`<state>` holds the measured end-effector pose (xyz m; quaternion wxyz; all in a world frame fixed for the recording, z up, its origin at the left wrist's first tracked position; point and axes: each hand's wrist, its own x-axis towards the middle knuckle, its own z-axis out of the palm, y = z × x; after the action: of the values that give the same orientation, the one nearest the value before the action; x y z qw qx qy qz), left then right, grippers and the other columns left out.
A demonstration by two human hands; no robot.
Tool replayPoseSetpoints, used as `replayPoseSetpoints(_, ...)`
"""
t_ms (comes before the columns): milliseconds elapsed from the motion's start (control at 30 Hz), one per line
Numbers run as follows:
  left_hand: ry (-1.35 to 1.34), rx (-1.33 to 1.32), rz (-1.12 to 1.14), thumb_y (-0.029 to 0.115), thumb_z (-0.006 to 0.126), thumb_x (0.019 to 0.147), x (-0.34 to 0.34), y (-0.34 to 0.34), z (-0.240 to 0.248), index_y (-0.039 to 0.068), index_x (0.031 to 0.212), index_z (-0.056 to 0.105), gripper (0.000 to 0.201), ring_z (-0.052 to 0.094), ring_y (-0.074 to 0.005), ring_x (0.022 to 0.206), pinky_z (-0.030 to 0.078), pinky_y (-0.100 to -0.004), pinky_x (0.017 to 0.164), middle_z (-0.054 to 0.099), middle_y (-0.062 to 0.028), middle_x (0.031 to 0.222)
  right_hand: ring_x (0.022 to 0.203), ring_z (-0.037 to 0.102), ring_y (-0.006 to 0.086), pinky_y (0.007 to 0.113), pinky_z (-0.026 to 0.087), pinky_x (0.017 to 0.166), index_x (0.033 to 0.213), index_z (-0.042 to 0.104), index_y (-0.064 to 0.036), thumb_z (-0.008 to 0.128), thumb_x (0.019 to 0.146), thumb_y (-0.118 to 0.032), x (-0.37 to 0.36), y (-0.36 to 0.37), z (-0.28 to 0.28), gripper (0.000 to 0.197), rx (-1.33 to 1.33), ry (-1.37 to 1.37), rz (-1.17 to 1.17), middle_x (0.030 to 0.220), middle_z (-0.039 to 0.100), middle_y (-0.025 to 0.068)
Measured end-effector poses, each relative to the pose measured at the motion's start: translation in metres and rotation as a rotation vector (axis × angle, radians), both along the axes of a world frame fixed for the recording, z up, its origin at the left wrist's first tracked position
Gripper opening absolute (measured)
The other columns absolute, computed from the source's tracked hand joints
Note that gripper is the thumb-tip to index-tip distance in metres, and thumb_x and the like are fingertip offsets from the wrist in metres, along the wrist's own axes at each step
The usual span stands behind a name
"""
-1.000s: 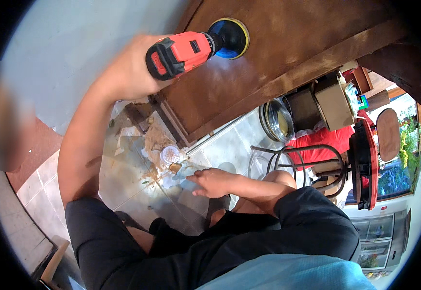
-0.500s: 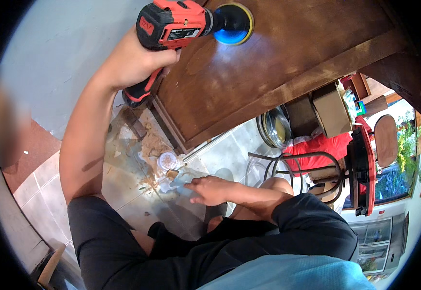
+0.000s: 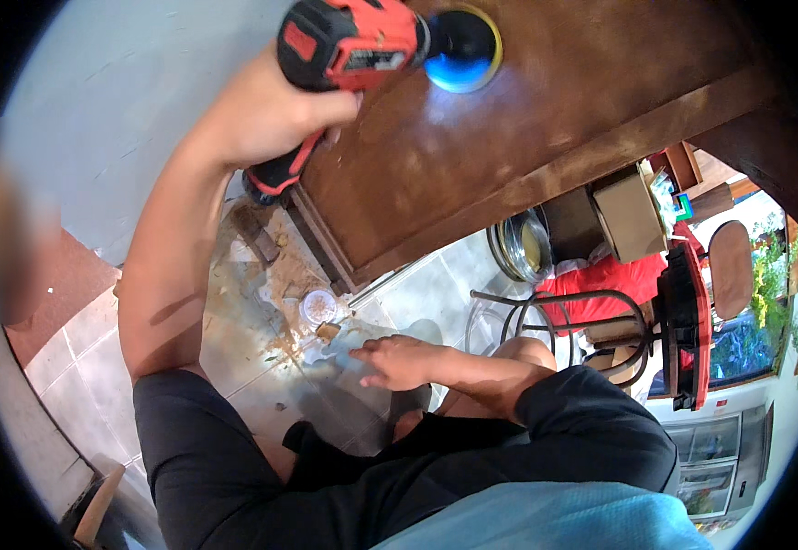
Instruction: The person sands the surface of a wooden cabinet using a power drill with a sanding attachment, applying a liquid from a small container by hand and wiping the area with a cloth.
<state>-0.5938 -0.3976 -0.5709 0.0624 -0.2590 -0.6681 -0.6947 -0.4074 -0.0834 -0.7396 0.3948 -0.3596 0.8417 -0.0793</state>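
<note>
My left hand (image 3: 266, 115) grips a red and black cordless drill (image 3: 376, 41) by its handle. On the drill's chuck sits a round sanding pad (image 3: 461, 53) with a yellow rim, its face against a brown wooden panel (image 3: 527, 137). Blue-white light glows on the wood beside the pad. My right hand (image 3: 401, 361) hangs lower down, with its fingers loosely stretched out and nothing visible in them. Nearest to it, on the tiled floor (image 3: 243, 353), are a small white tub (image 3: 317, 306) and a little brown block (image 3: 327, 331).
Brown dust and scraps (image 3: 280, 266) lie on the floor beside the panel's end. A metal-framed chair (image 3: 637, 321) stands to the right, near a red bag (image 3: 601, 280), a cardboard box (image 3: 633, 211) and round lids (image 3: 523, 246). A pale wall (image 3: 142, 110) rises at the left.
My left hand has shifted the drill and pad a little to the right along the panel. My right hand stays in place.
</note>
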Motion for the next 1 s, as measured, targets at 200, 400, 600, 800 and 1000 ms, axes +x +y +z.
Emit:
replayPoseSetpoints(200,-0.13,-0.054,0.031,0.01,0.071,0.082,0.008,-0.01,0.006,0.003,0.093,0.064,0.014,0.065,-0.0144,0.066,0.054,-0.0346,0.063,0.065,-0.0032,0.073,0.116,0.067,0.0467,0.051,0.055,0.1,0.151,0.052,0.0011,0.062,0.104,-0.04,-0.001,-0.008,0.006,0.063,0.064,-0.02,-0.002,0.128,0.067,0.0264)
replayPoseSetpoints(400,-0.007,-0.056,0.054,0.01,0.07,0.086,0.01,-0.006,0.005,0.004,0.092,0.065,0.01,0.064,-0.0137,0.068,0.052,-0.0322,0.062,0.065,-0.0027,0.077,0.113,0.068,0.047,0.052,0.055,0.099,0.149,0.053,0.002,0.062,0.104,-0.04,-0.002,-0.008,0.003,0.063,0.044,0.0,0.011,0.127,0.067,0.027)
replayPoseSetpoints(600,0.03,-0.03,0.049,0.009,0.069,0.087,0.0,-0.004,0.009,0.004,0.091,0.065,0.008,0.063,-0.0132,0.069,0.051,-0.0327,0.062,0.065,-0.0022,0.078,0.116,0.067,0.0462,0.052,0.055,0.099,0.148,0.053,0.0024,0.063,0.103,-0.039,-0.001,-0.012,0.008,0.062,0.073,-0.023,0.022,0.128,0.067,0.0268)
replayPoseSetpoints(800,0.044,-0.013,0.097,0.012,0.072,0.08,0.007,0.001,0.02,0.001,0.087,0.065,0.015,0.066,-0.0145,0.064,0.053,-0.0345,0.061,0.066,-0.005,0.07,0.115,0.068,0.0462,0.052,0.055,0.1,0.149,0.052,0.0029,0.063,0.104,-0.04,0.001,-0.009,0.005,0.063,0.035,0.008,0.02,0.127,0.067,0.0274)
replayPoseSetpoints(1000,0.054,-0.019,0.055,0.014,0.074,0.08,0.023,0.008,0.022,0.001,0.094,0.063,0.022,0.066,-0.0158,0.067,0.054,-0.0363,0.064,0.067,-0.0059,0.076,0.113,0.068,0.0472,0.052,0.055,0.099,0.148,0.053,0.003,0.063,0.104,-0.041,0.003,-0.006,0.002,0.063,0.04,0.01,0.006,0.127,0.067,0.0276)
